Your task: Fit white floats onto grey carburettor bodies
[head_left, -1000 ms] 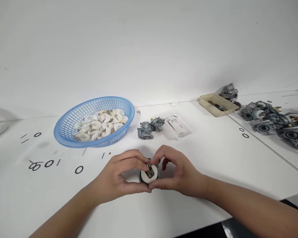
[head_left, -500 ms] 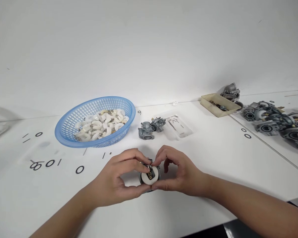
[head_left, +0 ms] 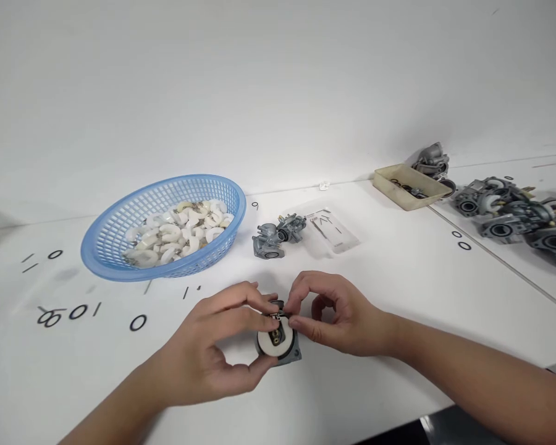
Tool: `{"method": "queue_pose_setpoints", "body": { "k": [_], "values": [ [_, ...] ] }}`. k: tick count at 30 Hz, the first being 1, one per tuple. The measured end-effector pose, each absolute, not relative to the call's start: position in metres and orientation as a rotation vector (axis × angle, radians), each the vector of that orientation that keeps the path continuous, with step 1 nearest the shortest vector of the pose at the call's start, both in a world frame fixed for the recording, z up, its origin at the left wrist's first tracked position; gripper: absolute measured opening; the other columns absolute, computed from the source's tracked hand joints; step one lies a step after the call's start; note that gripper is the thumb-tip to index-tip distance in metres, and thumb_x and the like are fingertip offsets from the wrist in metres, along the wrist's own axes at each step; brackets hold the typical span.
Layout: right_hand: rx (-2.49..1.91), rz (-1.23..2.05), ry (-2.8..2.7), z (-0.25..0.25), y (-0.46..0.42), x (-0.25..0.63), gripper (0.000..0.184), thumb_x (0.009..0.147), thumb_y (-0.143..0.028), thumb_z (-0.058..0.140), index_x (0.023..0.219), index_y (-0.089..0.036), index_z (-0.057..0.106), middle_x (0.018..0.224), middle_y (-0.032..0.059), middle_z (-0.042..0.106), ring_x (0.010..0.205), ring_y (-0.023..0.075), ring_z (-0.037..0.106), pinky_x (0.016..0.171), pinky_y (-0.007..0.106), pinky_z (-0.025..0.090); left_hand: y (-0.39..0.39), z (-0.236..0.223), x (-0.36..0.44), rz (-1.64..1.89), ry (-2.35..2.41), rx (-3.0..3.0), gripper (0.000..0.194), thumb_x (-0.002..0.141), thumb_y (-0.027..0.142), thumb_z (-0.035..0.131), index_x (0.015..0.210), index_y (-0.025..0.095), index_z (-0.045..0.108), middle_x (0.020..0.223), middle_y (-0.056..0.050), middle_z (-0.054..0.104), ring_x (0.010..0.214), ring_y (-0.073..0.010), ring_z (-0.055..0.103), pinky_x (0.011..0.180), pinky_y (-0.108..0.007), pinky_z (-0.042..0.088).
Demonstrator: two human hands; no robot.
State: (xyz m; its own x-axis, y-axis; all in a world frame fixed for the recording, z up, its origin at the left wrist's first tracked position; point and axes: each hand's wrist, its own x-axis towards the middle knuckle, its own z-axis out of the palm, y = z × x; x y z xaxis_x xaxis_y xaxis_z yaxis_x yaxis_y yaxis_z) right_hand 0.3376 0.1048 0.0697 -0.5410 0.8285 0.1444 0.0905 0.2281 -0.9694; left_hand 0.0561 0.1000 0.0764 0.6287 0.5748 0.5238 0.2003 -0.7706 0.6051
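My left hand [head_left: 213,346] grips a small grey carburetor body [head_left: 280,346] low over the white table, thumb under it and fingers over its top. A white horseshoe-shaped float sits on the body around a brass centre. My right hand [head_left: 336,312] pinches at the top edge of the float with thumb and forefinger; what lies in the pinch is too small to make out. Both hands meet at the part near the table's front edge.
A blue plastic basket [head_left: 102,247] of white floats stands at the left rear. Another grey carburetor [head_left: 271,238] and a clear bag [head_left: 333,232] lie behind my hands. A beige tray [head_left: 405,188] and several carburetors [head_left: 514,216] sit at the right. Black pen marks [head_left: 136,322] dot the table.
The carburetor body has tilted and dropped slightly toward me in my left hand. My right thumb has left its lower side, and the right fingers now pinch only at its top edge.
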Motion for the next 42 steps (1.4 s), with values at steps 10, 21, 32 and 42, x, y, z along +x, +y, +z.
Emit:
{"method": "queue_pose_setpoints", "body": {
  "k": [10, 21, 32, 42],
  "values": [
    [-0.893, 1.282, -1.865, 0.070, 0.107, 0.340, 0.017, 0.099, -0.036, 0.087, 0.095, -0.021, 0.080, 0.094, 0.0026, 0.073, 0.075, 0.0130, 0.067, 0.055, 0.021, 0.051, 0.092, 0.079, 0.057, 0.937, 0.619, 2.299, 0.047, 0.086, 0.001, 0.082, 0.127, 0.021, 0.072, 0.124, -0.009, 0.066, 0.120, -0.0222, 0.075, 0.129, -0.050, 0.059],
    [-0.932, 1.241, -1.885, 0.078, 0.100, 0.336, 0.012, 0.102, -0.030, 0.080, 0.095, -0.022, 0.074, 0.098, 0.0030, 0.074, 0.084, 0.0165, 0.072, 0.073, 0.028, 0.065, 0.090, 0.080, 0.059, 0.897, 0.662, 2.329, 0.046, 0.089, 0.007, 0.080, 0.129, 0.026, 0.067, 0.129, -0.010, 0.070, 0.120, -0.0231, 0.079, 0.128, -0.047, 0.061],
    [-0.949, 1.284, -1.849, 0.076, 0.098, 0.336, 0.013, 0.100, -0.029, 0.081, 0.094, -0.022, 0.072, 0.097, 0.0024, 0.073, 0.083, 0.0165, 0.071, 0.071, 0.028, 0.063, 0.091, 0.084, 0.066, 0.915, 0.642, 2.287, 0.043, 0.090, 0.006, 0.080, 0.127, 0.025, 0.070, 0.125, -0.007, 0.070, 0.117, -0.0197, 0.076, 0.128, -0.045, 0.061],
    [-1.018, 1.266, -1.866, 0.078, 0.096, 0.336, 0.015, 0.103, -0.035, 0.080, 0.096, -0.023, 0.073, 0.098, 0.0031, 0.074, 0.082, 0.0175, 0.071, 0.071, 0.030, 0.062, 0.091, 0.088, 0.063, 0.918, 0.600, 2.211, 0.048, 0.092, 0.004, 0.084, 0.133, 0.025, 0.071, 0.124, -0.008, 0.068, 0.115, -0.0198, 0.075, 0.121, -0.044, 0.065]
  ]
}}
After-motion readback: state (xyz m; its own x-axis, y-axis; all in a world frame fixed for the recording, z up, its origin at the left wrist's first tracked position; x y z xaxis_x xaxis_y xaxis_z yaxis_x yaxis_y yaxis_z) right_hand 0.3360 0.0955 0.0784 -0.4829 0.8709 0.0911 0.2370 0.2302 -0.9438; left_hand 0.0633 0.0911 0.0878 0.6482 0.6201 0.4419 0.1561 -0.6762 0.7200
